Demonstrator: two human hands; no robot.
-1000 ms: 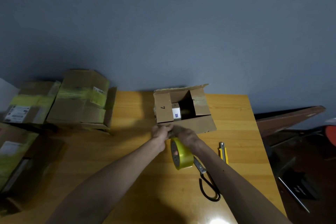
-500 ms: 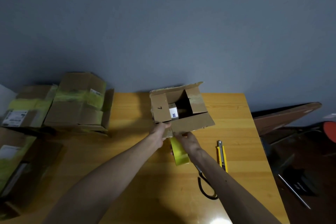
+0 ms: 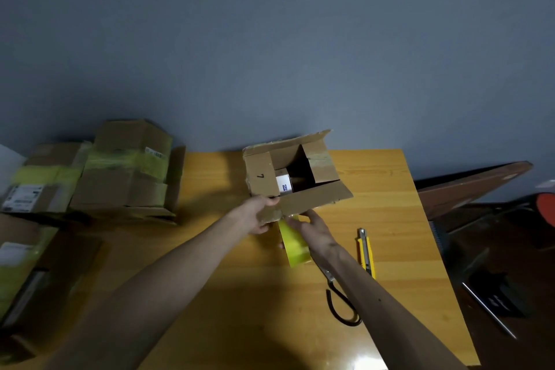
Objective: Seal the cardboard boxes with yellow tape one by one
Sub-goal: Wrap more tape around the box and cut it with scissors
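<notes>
The left hand (image 3: 255, 215) grasps the near left corner of the open box (image 3: 312, 200), thumb on top of the cardboard and fingers underneath. The right hand (image 3: 316, 233), just beside it, is curled round the roll of yellow tape (image 3: 295, 245). Its longer fingers reach forward to touch the edge of the box's near flap. The roll stands on edge under that hand, just short of the box.

The box sits directly ahead of both hands, close to the table's far edge and the wall (image 3: 270, 39). Its four flaps are all open: the near one folds out toward the hands, and the far one stands up. One small white carton (image 3: 283, 183) shows inside.

To the right of the right hand lies one yellow utility knife (image 3: 367, 252), with bare table (image 3: 390, 219) beyond it up to the right edge. One pair of scissors (image 3: 342, 306) lies partly under the right forearm, nearer the person than the hand.

To the left of the left hand there is a stretch of bare tabletop. Past it are three taped boxes (image 3: 126, 177), well apart from the hands, two side by side against the wall and one nearer the person.
</notes>
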